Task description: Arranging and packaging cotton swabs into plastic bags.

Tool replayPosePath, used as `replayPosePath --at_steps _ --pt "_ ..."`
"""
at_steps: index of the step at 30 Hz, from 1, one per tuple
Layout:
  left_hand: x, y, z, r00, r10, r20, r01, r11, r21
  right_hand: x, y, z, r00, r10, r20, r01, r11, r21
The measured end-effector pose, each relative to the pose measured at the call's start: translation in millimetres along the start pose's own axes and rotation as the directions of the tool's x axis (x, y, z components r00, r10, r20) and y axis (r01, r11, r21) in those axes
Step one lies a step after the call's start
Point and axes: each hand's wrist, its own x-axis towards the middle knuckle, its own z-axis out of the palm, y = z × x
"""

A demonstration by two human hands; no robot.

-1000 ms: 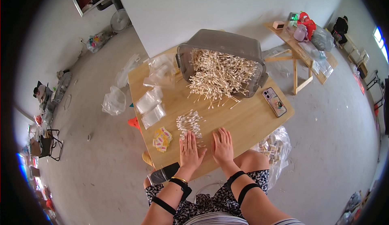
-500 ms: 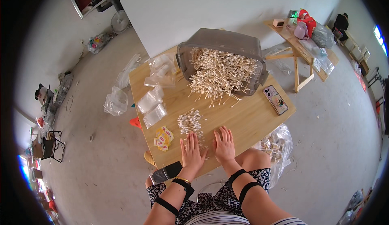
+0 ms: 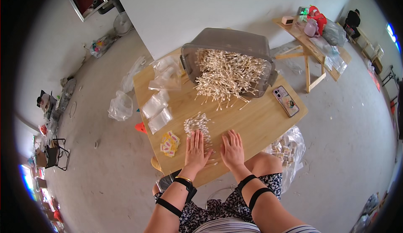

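My left hand lies flat, palm down, over the near end of a loose pile of cotton swabs, its fingers stretched out and covering some of them. A few more swabs stick out beside its thumb. My right hand rests flat on the wooden table, fingers extended, just right of the pile and apart from it. Beyond both hands a grey plastic tub lies tipped on its side, with a big heap of cotton swabs spilling from its mouth.
Left of the pile lie small yellow-and-white cards and clear plastic bags. A phone is near the table's right edge. A clear bag of packed bundles sits below that edge. Another wooden table with items stands at far right.
My left hand has slid slightly forward and left over the near end of the pile. Swabs now show beside its wrist. My right hand has hardly moved.
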Motion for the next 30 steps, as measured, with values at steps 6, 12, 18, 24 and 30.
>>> replayPosePath --at_steps 6,12,18,24,30 --pt "-21.9 2.3 6.9 0.996 0.054 0.067 -0.055 0.998 0.011 -0.8 2.6 1.5 1.0 0.0 0.009 0.0 1.0 -0.015" --pt "-2.5 8.4 3.2 0.997 -0.032 0.065 0.025 0.994 0.105 0.7 2.2 0.2 1.0 0.017 0.023 -0.016 0.999 -0.039" --pt "9.3 6.0 4.5 0.995 -0.097 0.022 0.093 0.986 0.14 0.8 -3.0 -1.1 0.999 0.022 0.028 -0.021 0.999 -0.032" --pt "-0.9 14.3 1.8 0.99 -0.117 0.074 0.117 0.993 0.012 -1.0 0.8 0.5 1.0 0.018 0.024 -0.017 0.999 -0.04" --pt "5.4 12.2 -0.1 0.99 -0.12 0.072 0.118 0.993 0.028 -0.4 2.2 1.2 1.0 0.009 0.001 -0.009 0.999 -0.031"
